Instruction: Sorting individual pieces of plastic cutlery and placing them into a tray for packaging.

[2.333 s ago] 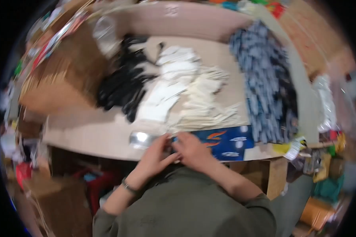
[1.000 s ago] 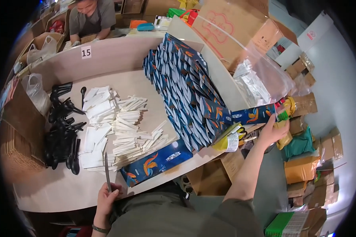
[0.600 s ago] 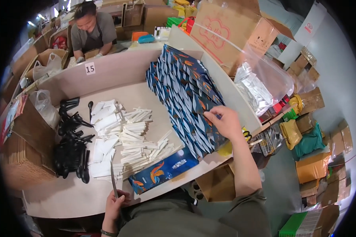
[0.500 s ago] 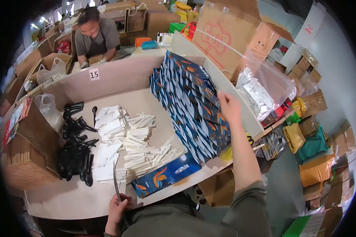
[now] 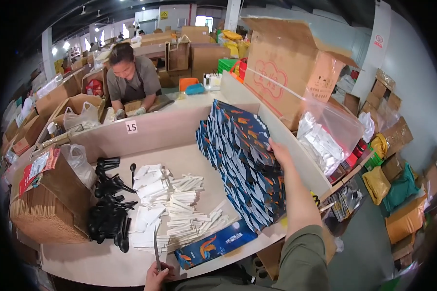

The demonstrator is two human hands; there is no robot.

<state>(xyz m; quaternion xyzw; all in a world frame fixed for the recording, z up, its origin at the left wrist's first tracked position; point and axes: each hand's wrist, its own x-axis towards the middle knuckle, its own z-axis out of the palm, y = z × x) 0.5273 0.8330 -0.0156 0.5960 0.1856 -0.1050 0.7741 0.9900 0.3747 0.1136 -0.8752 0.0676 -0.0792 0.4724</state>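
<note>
A big pile of dark blue printed packets [image 5: 238, 160] with orange and pale patterns fans out on the right of the table. At its right edge, my right hand [image 5: 280, 153] is closed on the side of an upper packet; some fingers are hidden behind it. Near the front edge of the table, my left hand [image 5: 159, 276] pinches a thin, dark grey flat piece [image 5: 156, 247], seen edge-on, so its kind is unclear. Just right of that hand, one blue packet [image 5: 216, 245] lies flat along the front edge.
White paper-wrapped sticks [image 5: 184, 203] and flat white packets [image 5: 150, 182] lie mid-table. Left are black plastic spoons [image 5: 109, 218] and a carton of brown sheets [image 5: 48, 208]. A low partition [image 5: 170, 126] runs behind; beyond it a person [image 5: 131, 80] works. A large carton [image 5: 281, 72] stands right.
The view has tilted up, showing more of the room. My right hand has gone from beside the pile to gripping an upper packet's edge. My left hand still holds the thin piece.
</note>
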